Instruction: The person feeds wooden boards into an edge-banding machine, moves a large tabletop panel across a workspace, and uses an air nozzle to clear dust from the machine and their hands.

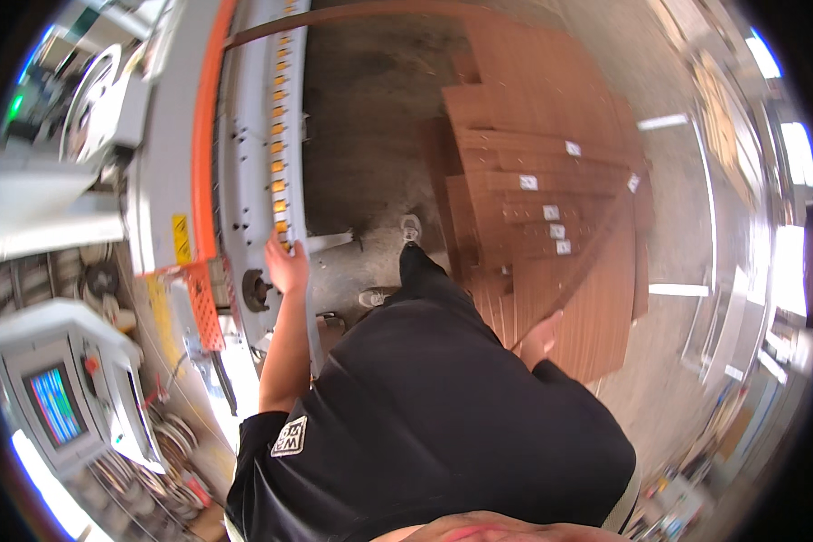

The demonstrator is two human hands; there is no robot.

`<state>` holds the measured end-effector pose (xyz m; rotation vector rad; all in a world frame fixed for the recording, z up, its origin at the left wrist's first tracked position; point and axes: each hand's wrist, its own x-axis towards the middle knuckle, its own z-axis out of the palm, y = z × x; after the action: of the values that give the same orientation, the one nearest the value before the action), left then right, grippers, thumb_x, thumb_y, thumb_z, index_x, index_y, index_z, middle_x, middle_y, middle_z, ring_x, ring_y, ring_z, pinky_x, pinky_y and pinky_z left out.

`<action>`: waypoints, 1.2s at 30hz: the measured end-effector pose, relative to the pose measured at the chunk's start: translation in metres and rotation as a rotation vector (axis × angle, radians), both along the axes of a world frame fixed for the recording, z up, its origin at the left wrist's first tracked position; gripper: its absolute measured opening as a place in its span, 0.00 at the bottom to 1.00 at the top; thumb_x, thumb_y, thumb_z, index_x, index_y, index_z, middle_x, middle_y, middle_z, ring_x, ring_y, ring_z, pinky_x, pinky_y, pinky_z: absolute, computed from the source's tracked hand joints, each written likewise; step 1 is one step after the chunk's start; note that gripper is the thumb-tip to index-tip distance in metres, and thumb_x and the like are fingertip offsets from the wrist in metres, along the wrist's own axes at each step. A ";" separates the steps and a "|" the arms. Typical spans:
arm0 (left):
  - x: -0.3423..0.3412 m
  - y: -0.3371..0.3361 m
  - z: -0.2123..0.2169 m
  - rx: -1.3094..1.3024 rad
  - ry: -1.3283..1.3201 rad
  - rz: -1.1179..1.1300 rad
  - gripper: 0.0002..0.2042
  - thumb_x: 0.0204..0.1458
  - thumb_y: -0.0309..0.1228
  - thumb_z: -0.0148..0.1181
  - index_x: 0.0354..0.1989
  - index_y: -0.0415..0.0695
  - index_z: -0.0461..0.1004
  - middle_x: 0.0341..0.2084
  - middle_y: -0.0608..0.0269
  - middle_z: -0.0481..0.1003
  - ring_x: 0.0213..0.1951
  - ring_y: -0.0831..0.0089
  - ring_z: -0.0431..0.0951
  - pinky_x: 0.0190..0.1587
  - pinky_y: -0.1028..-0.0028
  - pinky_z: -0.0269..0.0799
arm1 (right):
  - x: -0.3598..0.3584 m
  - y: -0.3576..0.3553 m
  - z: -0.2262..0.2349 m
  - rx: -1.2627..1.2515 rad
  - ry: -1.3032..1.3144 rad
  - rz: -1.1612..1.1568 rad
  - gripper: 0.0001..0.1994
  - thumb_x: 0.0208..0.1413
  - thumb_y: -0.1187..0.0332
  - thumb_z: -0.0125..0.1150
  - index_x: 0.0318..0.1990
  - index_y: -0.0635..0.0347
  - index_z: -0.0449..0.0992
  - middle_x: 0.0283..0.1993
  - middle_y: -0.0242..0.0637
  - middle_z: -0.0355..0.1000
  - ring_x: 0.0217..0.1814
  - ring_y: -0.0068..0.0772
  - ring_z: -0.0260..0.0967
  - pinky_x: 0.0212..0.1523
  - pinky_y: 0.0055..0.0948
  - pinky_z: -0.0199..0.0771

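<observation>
My left hand [286, 265] rests on the near end of a pale metal rail with yellow rollers [278, 167], its fingers stretched out over the last rollers. Lower down at my right side, my right hand [539, 338] is closed around the near end of a narrow brown board [596, 239], which slants away over a stack of brown panels [515, 126]. Part of that grip is hidden by my dark shirt. Several small white labels lie on the panels. A long brown strip [352, 13] reaches from the rail across to the stack at the far end.
Along my left runs a grey machine with an orange edge [210, 135]. A control panel with a lit screen [54, 405] stands at the lower left, near coiled hoses. Grey concrete floor [361, 108] lies between rail and stack, with my shoes on it.
</observation>
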<state>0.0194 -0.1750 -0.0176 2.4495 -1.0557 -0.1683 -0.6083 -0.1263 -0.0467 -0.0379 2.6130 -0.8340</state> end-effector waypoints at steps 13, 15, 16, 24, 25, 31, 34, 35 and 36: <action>0.014 0.024 0.001 -0.578 0.663 0.333 0.23 0.70 0.45 0.47 0.60 0.36 0.71 0.50 0.52 0.79 0.54 0.66 0.77 0.60 0.69 0.68 | 0.037 -0.105 0.034 0.071 0.202 1.363 0.37 0.60 0.35 0.54 0.23 0.68 0.76 0.19 0.53 0.65 0.23 0.47 0.65 0.32 0.42 0.67; 0.011 0.042 0.011 -0.645 0.760 0.378 0.28 0.72 0.49 0.42 0.64 0.34 0.68 0.51 0.52 0.78 0.56 0.67 0.75 0.63 0.71 0.65 | 0.051 -0.121 0.039 0.167 0.288 1.533 0.36 0.60 0.34 0.54 0.22 0.65 0.77 0.20 0.51 0.67 0.24 0.50 0.66 0.32 0.43 0.67; 0.007 0.051 0.005 -0.681 0.771 0.422 0.28 0.72 0.49 0.43 0.64 0.33 0.67 0.50 0.52 0.79 0.55 0.67 0.75 0.62 0.70 0.65 | 0.056 -0.130 0.043 0.215 0.338 1.613 0.35 0.59 0.34 0.54 0.22 0.63 0.78 0.20 0.50 0.69 0.25 0.51 0.67 0.32 0.43 0.68; -0.008 0.104 0.011 -0.707 0.662 0.749 0.38 0.57 0.29 0.66 0.73 0.34 0.51 0.38 0.60 0.76 0.40 0.72 0.77 0.45 0.73 0.75 | 0.161 -0.166 0.072 0.195 0.369 2.059 0.32 0.55 0.33 0.59 0.24 0.57 0.81 0.23 0.46 0.73 0.27 0.51 0.72 0.30 0.43 0.70; -0.005 0.107 0.004 -0.728 0.631 0.784 0.39 0.57 0.29 0.66 0.74 0.36 0.50 0.39 0.59 0.76 0.40 0.72 0.77 0.45 0.72 0.75 | 0.173 -0.169 0.067 0.227 0.325 2.083 0.32 0.54 0.33 0.59 0.25 0.57 0.81 0.23 0.47 0.73 0.27 0.50 0.72 0.30 0.43 0.70; 0.007 0.124 0.012 -0.686 0.661 0.868 0.42 0.59 0.32 0.64 0.78 0.45 0.45 0.40 0.60 0.76 0.40 0.73 0.76 0.45 0.71 0.74 | 0.253 -0.163 0.081 0.239 0.058 2.286 0.33 0.57 0.36 0.60 0.23 0.63 0.71 0.22 0.48 0.67 0.24 0.49 0.62 0.29 0.42 0.66; 0.006 0.127 0.004 -0.717 0.695 0.865 0.41 0.61 0.32 0.62 0.79 0.50 0.44 0.37 0.63 0.76 0.36 0.77 0.74 0.39 0.74 0.72 | 0.263 -0.161 0.080 0.305 -0.017 2.335 0.32 0.60 0.38 0.58 0.24 0.65 0.70 0.22 0.49 0.64 0.23 0.46 0.58 0.29 0.41 0.64; 0.006 0.128 0.004 -0.735 0.748 0.870 0.41 0.61 0.32 0.61 0.79 0.51 0.43 0.36 0.64 0.76 0.35 0.79 0.73 0.37 0.75 0.72 | 0.261 -0.162 0.080 0.339 -0.043 2.332 0.32 0.60 0.39 0.58 0.24 0.65 0.70 0.22 0.50 0.65 0.23 0.46 0.59 0.29 0.41 0.64; 0.006 0.128 0.006 -0.749 0.798 0.875 0.41 0.62 0.32 0.61 0.79 0.52 0.43 0.35 0.65 0.76 0.34 0.80 0.72 0.36 0.76 0.71 | 0.264 -0.159 0.080 0.373 -0.074 2.328 0.32 0.61 0.39 0.58 0.24 0.65 0.71 0.22 0.50 0.65 0.23 0.47 0.60 0.29 0.41 0.65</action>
<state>0.0250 -0.0469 -0.0114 1.6660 0.2941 -0.3360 -0.3444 -0.2854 0.0336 -2.0958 0.9761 0.5196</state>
